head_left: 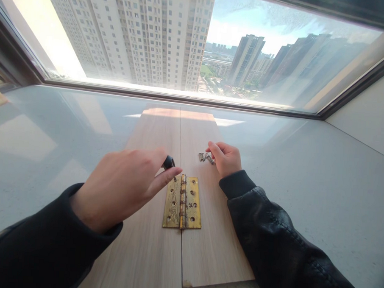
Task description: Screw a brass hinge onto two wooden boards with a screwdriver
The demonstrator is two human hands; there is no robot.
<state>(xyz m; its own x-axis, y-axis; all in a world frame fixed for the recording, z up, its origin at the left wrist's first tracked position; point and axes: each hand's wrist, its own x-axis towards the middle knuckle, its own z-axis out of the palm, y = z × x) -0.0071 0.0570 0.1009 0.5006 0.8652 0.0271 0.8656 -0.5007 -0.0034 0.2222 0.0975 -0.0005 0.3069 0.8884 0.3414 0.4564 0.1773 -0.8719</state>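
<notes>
A worn brass hinge (192, 205) lies unfolded across the seam of two wooden boards, its knuckle along the joint. Above its left leaf is my left hand (129, 183), closed around a black tool handle (168, 162); the rest of the tool is mostly hidden by my fingers. Under my left thumb, something small and dark shows at the leaf's top hole. My right hand (225, 157) has its fingers curled in a pinch on the right board (218, 230), beside several small metal screws (201, 156). Whether a screw is between those fingertips, I cannot make out.
The left board (136, 252) and its neighbour rest on a glossy white sill (304, 187). Beyond their far ends stands a dark-framed window (181, 95) with tall buildings outside. A white wall (365, 105) rises at the right.
</notes>
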